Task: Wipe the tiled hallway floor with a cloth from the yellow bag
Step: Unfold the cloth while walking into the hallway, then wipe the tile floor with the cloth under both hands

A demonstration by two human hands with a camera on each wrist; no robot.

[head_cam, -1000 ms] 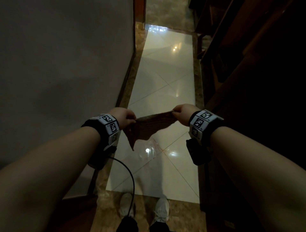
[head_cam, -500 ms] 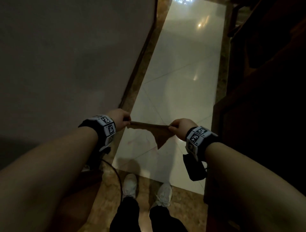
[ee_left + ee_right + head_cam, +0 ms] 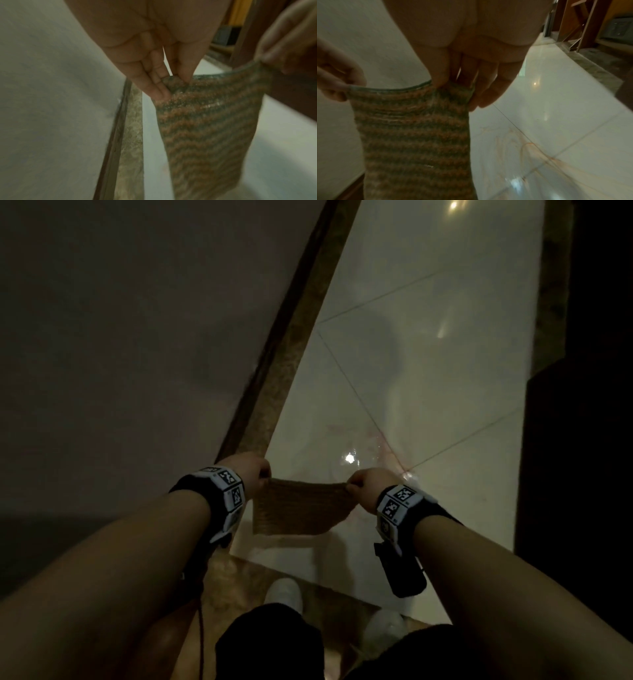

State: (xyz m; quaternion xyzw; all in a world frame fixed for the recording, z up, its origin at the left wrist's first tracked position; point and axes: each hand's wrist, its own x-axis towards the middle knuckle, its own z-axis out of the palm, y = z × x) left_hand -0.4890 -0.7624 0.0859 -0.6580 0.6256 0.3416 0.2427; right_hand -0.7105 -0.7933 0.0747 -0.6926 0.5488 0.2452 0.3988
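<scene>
Held up above the tiled floor: a brown ribbed cloth, stretched flat by its top edge between both hands, hanging free below and touching nothing else. At the cloth's 10 o'clock corner, the left hand, grip narrow, thumb and fingers pinching the fabric. At the 2 o'clock corner, the right hand, grip likewise narrow, thumb pressed on the top hem with fingers behind the weave. Marked black-and-white bands on both wrists. On the floor at 12 o'clock from the cloth, faint orange smears along the tile joints, beside a bright light reflection. At 6 o'clock, two white shoes on the brown marble border, which also runs along the grey wall from 9 toward 12 o'clock. Dark wooden furniture at 3 o'clock, details too dim to tell.
</scene>
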